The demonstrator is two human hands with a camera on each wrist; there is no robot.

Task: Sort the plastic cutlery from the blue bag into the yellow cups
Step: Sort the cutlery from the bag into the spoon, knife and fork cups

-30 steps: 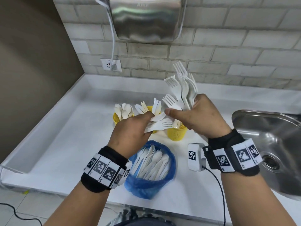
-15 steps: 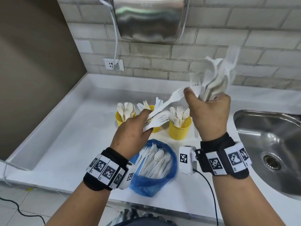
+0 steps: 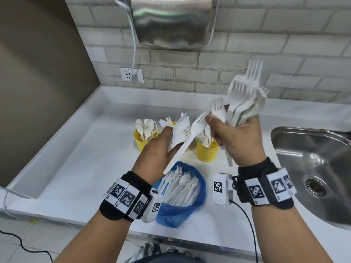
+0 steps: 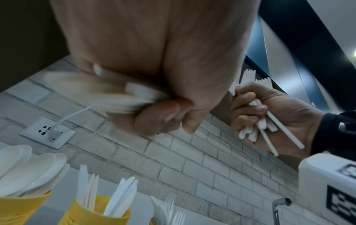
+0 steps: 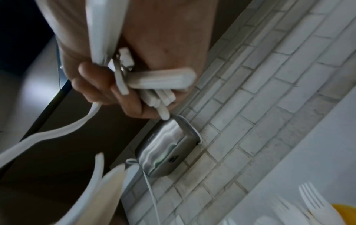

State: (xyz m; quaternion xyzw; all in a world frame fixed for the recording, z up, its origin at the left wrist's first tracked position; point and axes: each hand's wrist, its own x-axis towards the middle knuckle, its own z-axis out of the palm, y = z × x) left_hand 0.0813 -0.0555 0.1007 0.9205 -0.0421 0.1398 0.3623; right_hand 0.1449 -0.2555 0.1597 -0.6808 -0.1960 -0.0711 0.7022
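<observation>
Forks (image 3: 245,99): your right hand (image 3: 237,141) grips a bunch upright, thumb and fingers (image 3: 213,124) pinching one more fork (image 3: 197,126) out of the few your left hand (image 3: 157,154) clutches. Sorting step, forks being gathered. Next, likely: free it, then drop the bunch in the fork cup (image 3: 207,153). Bag (image 3: 201,188) on desk (image 3: 85,158) holds more.

- I see faint embossed lettering on the brushed steel wall-mounted hand dryer (image 3: 171,21), too blurred to read.
- I see black-and-white square code markers on the black wrist bands (image 3: 125,196) and on the white wrist camera housing (image 3: 218,186); no letters in them.
- Tiny print on the band edges, unreadable.
- I find no other text.
</observation>
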